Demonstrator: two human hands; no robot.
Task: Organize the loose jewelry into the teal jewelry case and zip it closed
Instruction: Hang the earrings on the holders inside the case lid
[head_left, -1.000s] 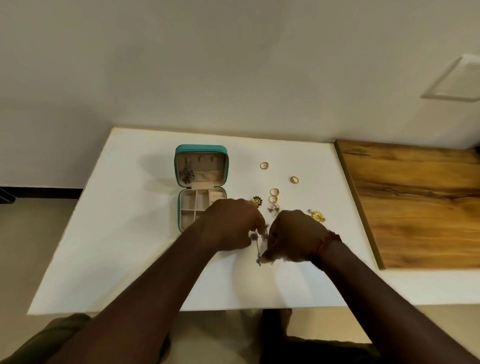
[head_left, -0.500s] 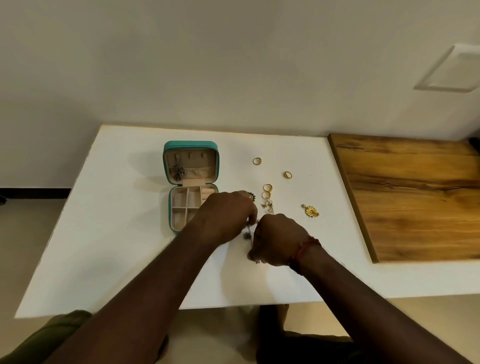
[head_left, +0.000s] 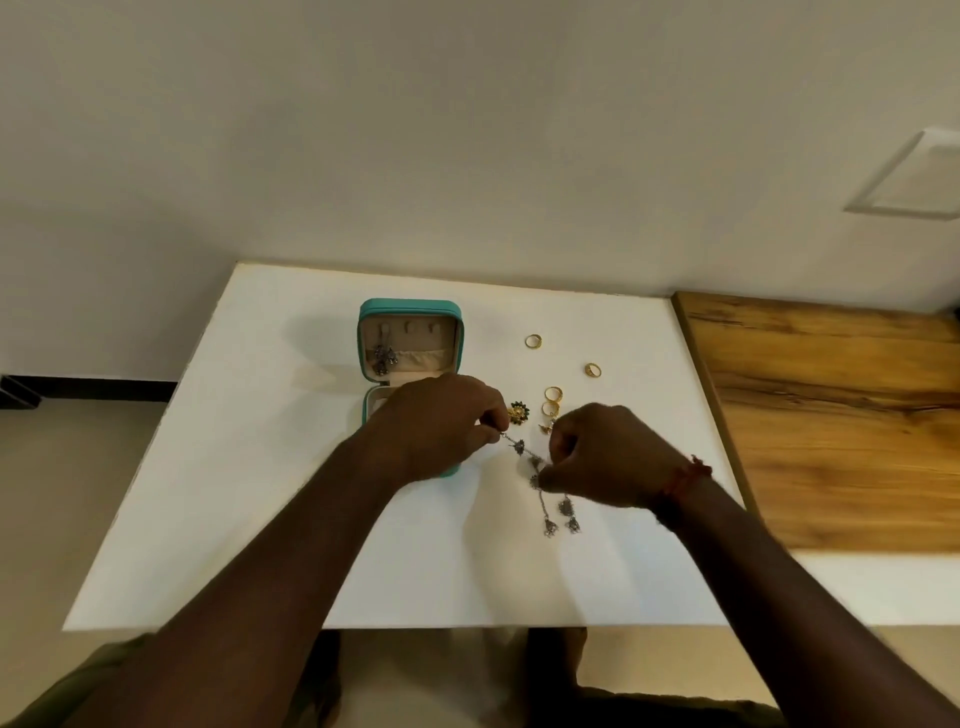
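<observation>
The teal jewelry case (head_left: 410, 312) lies open on the white table (head_left: 249, 519), its lid propped up with a dark silver piece (head_left: 384, 358) hanging inside. My left hand (head_left: 441, 426) covers most of the case's lower tray and pinches one end of a silver charm necklace (head_left: 548, 499). My right hand (head_left: 608, 457) pinches the same necklace further along; its charms dangle below onto the table. Loose gold rings (head_left: 533, 341) (head_left: 592, 369) (head_left: 552, 393), a gold flower brooch (head_left: 518, 412) and a small earring (head_left: 545, 427) lie just beyond my hands.
A wooden board (head_left: 831, 415) adjoins the table on the right. The wall runs along the table's far edge. The table's near edge is close to my body, with my legs below it.
Both hands have drawn apart and stretched the silver necklace between them, so its charms now hang in view below my right hand. The gold pendant to the right is now behind my right hand.
</observation>
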